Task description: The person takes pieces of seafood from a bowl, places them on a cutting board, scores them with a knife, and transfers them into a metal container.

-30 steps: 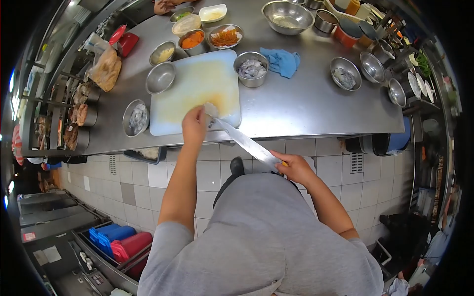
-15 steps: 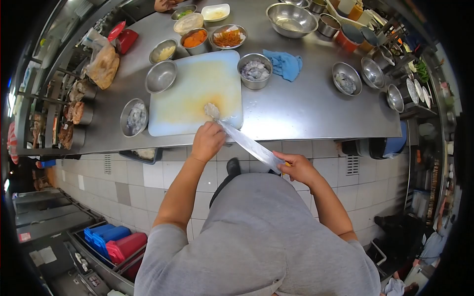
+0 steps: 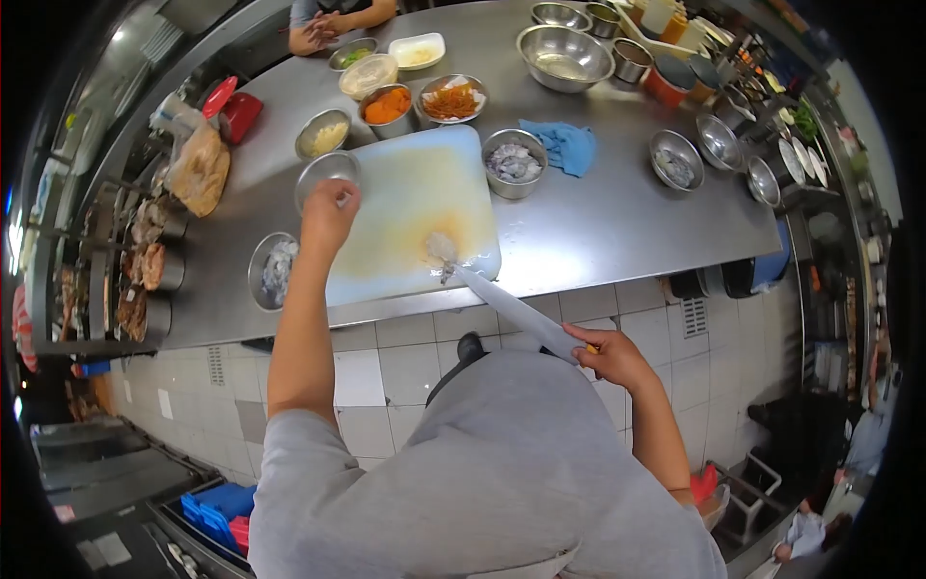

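Note:
My right hand (image 3: 617,359) grips the yellow handle of a large kitchen knife (image 3: 521,314). The blade's tip rests near the front edge of a white cutting board (image 3: 395,193), beside a flattened pale piece that looks like raw shrimp (image 3: 441,247). Over a steel bowl (image 3: 313,174) at the board's far left corner is my left hand (image 3: 329,214), its fingers curled together; whether anything is pinched in them I cannot make out. Steel bowls of greyish raw shrimp-like pieces stand left (image 3: 279,270) and right (image 3: 514,164) of the board.
Behind the board stand containers of orange roe-like food (image 3: 388,104), shredded orange food (image 3: 452,100) and chopped yellowish bits (image 3: 329,138). A blue cloth (image 3: 567,148) lies by the right bowl. More steel bowls (image 3: 564,63) sit farther right. Another person's hands (image 3: 323,31) rest at the far edge.
My left hand has left the pale piece by the blade tip and moved up and left to the steel bowl. My right hand still holds the knife. The view has shifted slightly.

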`<state>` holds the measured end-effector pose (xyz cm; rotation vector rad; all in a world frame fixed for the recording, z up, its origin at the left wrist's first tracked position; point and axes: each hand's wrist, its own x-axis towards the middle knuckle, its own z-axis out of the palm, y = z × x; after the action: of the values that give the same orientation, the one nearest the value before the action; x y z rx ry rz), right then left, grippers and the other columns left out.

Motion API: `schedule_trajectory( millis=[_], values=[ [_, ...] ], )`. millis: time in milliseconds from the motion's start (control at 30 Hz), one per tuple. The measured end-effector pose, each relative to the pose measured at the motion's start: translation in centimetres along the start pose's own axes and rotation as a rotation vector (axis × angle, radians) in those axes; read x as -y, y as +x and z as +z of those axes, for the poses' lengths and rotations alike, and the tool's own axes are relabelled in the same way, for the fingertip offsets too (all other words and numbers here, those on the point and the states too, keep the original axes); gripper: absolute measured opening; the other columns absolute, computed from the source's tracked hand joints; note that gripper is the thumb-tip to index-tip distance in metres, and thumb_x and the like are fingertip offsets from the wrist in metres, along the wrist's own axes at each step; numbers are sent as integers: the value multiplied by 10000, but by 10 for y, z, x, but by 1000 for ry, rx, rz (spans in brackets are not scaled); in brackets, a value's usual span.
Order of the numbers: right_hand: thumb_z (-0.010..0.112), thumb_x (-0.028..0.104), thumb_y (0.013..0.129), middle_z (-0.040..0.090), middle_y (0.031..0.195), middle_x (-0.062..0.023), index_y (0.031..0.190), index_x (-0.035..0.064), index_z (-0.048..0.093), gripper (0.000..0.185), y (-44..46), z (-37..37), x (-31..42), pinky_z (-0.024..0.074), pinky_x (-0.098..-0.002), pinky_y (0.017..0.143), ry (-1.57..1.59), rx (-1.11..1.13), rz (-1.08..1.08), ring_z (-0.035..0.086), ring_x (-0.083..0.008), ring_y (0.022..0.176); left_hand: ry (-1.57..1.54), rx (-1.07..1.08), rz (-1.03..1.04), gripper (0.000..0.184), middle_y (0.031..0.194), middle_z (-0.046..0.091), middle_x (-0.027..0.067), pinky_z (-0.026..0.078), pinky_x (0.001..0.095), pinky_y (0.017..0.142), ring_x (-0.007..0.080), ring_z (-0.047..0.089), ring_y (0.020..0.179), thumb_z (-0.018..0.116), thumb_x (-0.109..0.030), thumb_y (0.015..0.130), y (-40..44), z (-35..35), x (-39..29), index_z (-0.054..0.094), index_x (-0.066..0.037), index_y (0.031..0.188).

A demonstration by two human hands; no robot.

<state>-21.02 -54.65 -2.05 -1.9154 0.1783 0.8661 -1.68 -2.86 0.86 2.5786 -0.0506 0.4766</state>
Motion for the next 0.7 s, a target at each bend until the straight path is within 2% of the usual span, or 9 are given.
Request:
schedule_trajectory(
  millis=[67, 133, 200, 367, 400, 533, 600, 633, 700],
  values=[
    [746, 127, 998, 753, 871, -23, 1472, 277, 705, 499, -4, 9, 0, 530, -282, 639, -46, -52, -40, 568, -84, 684, -181, 202, -5, 162, 1023, 742, 159, 566, 470, 870, 361, 688, 927, 810, -126, 880, -16, 9, -22, 795, -30, 1010],
    [750, 124, 994, 762, 879, -35, 1468, 272, 707, 498, -11, 15, 8, 540, -286, 668, -43, -76, -20, 578, -91, 689, -311, 320, -26, 175, 1023, 747, 161, 560, 462, 921, 361, 686, 949, 807, -118, 880, -45, 31, -33, 800, -28, 1030],
    [753, 122, 990, 771, 887, -46, 1463, 267, 709, 497, -18, 19, 16, 551, -290, 697, -49, -95, -3, 587, -99, 695, -259, 473, 101, 230, 1099, 736, 161, 543, 450, 978, 367, 667, 1029, 813, -90, 866, -73, 58, -26, 801, -27, 1087],
    [758, 122, 985, 821, 1002, -109, 1432, 284, 730, 477, -27, 23, 28, 566, -308, 809, -145, -171, -26, 703, -145, 800, -228, 340, 55, 290, 1215, 698, 141, 525, 447, 1016, 369, 613, 1160, 833, -83, 846, -123, 92, -48, 816, -47, 1133],
    [758, 122, 985, 821, 1002, -109, 1432, 284, 730, 477, -28, 24, 30, 566, -308, 809, -152, -169, -18, 703, -145, 800, -184, 276, 65, 310, 1239, 688, 132, 525, 448, 1015, 366, 598, 1191, 840, -89, 844, -128, 94, -49, 818, -54, 1150],
    [756, 137, 984, 822, 1053, -124, 1438, 288, 721, 479, -16, 23, 39, 581, -348, 823, -269, -200, -130, 746, -225, 837, -203, 256, 23, 350, 1241, 684, 129, 500, 423, 1062, 347, 579, 1212, 855, -103, 845, -132, 101, -48, 811, -65, 1190],
    [755, 145, 985, 817, 1048, -128, 1445, 287, 714, 483, -9, 22, 46, 585, -365, 829, -363, -216, -186, 747, -258, 838, -192, 196, 71, 478, 1288, 663, 124, 486, 450, 1080, 357, 557, 1253, 911, -178, 794, -135, 102, -54, 794, -65, 1243],
    [751, 150, 988, 810, 1036, -138, 1449, 294, 709, 485, -5, 21, 50, 586, -377, 836, -401, -221, -206, 743, -284, 840, -190, 189, 65, 478, 1288, 663, 124, 486, 450, 1080, 357, 557, 1253, 911, -178, 794, -136, 100, -59, 794, -65, 1243],
    [747, 156, 990, 802, 1024, -148, 1453, 300, 705, 487, 1, 16, 54, 587, -389, 843, -443, -223, -237, 738, -311, 843, -164, 189, 39, 582, 1371, 610, 129, 451, 509, 1077, 371, 506, 1322, 929, -282, 762, -141, 97, -76, 773, -95, 1291]
  ],
)
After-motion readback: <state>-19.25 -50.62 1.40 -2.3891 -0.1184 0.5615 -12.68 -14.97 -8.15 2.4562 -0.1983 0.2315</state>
